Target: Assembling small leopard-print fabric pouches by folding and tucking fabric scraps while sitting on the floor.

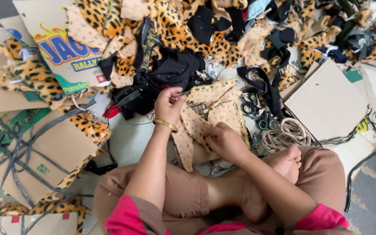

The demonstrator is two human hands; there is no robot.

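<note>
Your left hand (168,104) is curled closed on the upper end of a long tan strip of leopard-spotted cloth (192,126), and your right hand (225,141) pinches the same strip lower down, fingers tucked tight on its edge. The strip lies on the floor just ahead of your crossed legs, its long axis slanting from upper right near the black fabric heap (166,74) down toward your left knee, with green-handled scissors (268,122) near its right.
</note>
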